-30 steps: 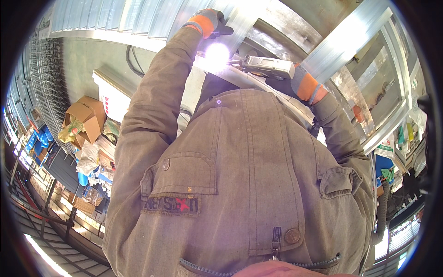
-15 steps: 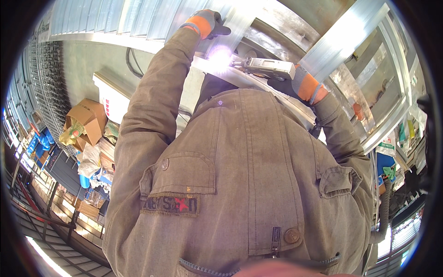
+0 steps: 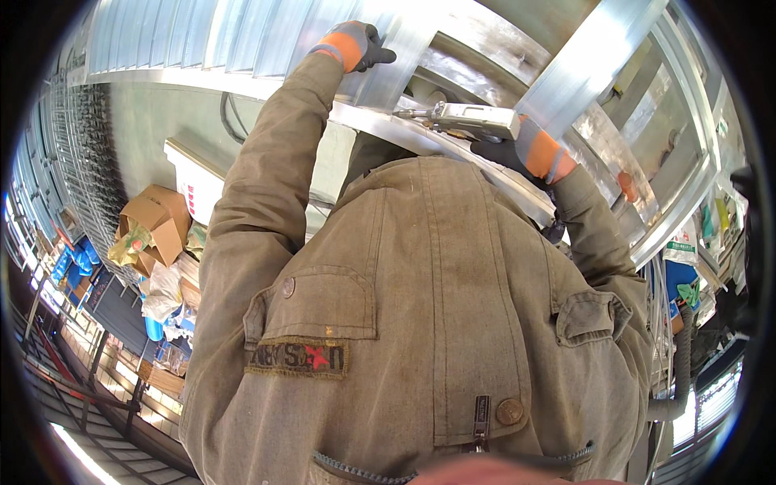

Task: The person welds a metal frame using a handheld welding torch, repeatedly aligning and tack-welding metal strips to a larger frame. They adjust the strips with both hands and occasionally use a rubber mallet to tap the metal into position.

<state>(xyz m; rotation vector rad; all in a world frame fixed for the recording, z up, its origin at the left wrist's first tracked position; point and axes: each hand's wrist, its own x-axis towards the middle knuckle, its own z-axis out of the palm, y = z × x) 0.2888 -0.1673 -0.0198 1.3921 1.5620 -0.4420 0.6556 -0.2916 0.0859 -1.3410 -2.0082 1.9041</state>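
My left hand (image 3: 356,48), in an orange and dark grey glove, rests on the ribbed silvery metal panel (image 3: 267,36) near its right end. Its thumb side points right, the fingers partly bent and apart, with nothing seen in them. In my right hand (image 3: 529,151), gloved alike, is a white and grey welding gun (image 3: 477,120). The fingers close round its rear end, partly hidden. The gun's thin metal nozzle points left, at the pale metal bar (image 3: 372,121) along the panel's near edge. No glow shows at the tip.
Wide metal bars (image 3: 590,69) form a frame at the right. A white box (image 3: 194,182), an open cardboard box (image 3: 158,218) and plastic bags lie left of my arm. A dark cable (image 3: 230,117) curves beside them. A ribbed grey hose (image 3: 681,364) hangs at the lower right.
The bright white-purple glow at the gun's nozzle has gone out, and the metal there now shows. Both hands have shifted only slightly.
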